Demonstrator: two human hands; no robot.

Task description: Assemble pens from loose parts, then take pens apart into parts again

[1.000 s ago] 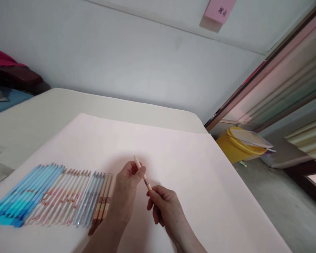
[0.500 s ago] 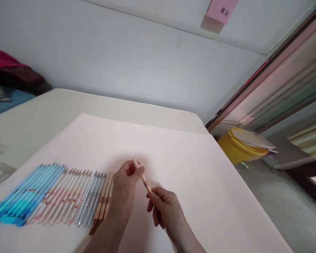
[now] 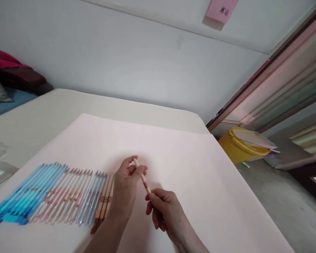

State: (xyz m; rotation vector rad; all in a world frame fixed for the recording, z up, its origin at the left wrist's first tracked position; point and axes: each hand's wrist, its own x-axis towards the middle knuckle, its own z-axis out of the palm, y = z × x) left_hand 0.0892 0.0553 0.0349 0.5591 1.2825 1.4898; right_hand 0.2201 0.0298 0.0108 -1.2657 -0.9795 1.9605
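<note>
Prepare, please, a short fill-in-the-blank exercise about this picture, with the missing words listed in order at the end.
1. Of the left hand and the right hand, both holding the slim peach-coloured pen, the ____ one is nearer to the row of slim straight pens.
2. In that row, the pens farthest from both hands are mainly ____.
3. The large rounded bin on the smooth grey floor is ____.
4. The rectangular paper note on the pale grey wall is ____.

Missing words: left; blue; yellow; pink.
</note>
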